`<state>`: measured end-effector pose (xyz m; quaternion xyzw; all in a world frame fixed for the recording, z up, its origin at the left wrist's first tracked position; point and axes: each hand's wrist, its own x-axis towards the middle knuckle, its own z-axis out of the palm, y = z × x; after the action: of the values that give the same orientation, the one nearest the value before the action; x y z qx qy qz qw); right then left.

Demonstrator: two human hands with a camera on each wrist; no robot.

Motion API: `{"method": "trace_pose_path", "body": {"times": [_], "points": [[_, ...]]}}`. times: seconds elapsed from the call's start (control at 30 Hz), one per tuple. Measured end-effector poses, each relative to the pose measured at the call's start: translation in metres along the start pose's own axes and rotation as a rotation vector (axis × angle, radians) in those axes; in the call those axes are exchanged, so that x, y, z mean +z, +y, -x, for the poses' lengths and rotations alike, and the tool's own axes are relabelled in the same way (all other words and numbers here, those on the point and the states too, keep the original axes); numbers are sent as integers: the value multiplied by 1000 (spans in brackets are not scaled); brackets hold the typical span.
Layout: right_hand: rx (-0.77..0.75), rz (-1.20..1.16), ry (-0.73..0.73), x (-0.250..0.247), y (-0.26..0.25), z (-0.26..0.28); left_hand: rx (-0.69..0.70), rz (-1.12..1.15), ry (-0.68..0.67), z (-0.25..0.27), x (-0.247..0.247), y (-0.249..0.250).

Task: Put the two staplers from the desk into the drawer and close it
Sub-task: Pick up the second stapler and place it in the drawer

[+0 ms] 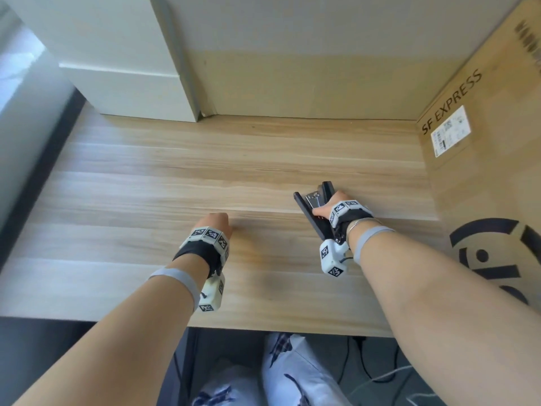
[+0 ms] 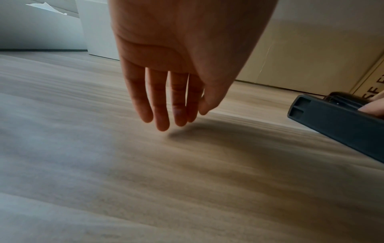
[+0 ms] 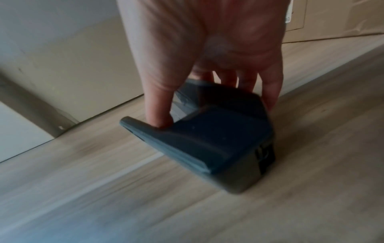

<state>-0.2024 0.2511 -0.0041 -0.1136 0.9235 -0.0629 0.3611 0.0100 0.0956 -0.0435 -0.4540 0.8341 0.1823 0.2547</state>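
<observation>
A pale wood-grain tabletop (image 1: 205,171) fills the view. At its far left corner stands a white box (image 1: 123,68); plain cardboard (image 1: 307,68) lines the far edge. A cardboard carton (image 1: 483,127) printed "SF EXPRESS" stands along the right edge. Daylight falls from the left. Below the near edge, cables (image 1: 380,373) lie on a dark floor.

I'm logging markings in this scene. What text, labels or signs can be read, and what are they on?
"SF EXPRESS": printed in black on the cardboard box at the right.
White shipping label on that box: barcodes and print too small to read.
Large dark logo lower on the box: a cut-off graphic, no readable letters.
Stapler: no readable marking.
</observation>
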Motion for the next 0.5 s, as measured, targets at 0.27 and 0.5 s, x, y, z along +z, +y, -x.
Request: {"method": "trace_pose_path", "body": {"times": [0.27,0.5], "points": [[-127,-17,114,19,-11,19,-1,12,16,10,-4,-7],[-237,66,162,45,-21,45,15,37,15,25,4,-29]]}}
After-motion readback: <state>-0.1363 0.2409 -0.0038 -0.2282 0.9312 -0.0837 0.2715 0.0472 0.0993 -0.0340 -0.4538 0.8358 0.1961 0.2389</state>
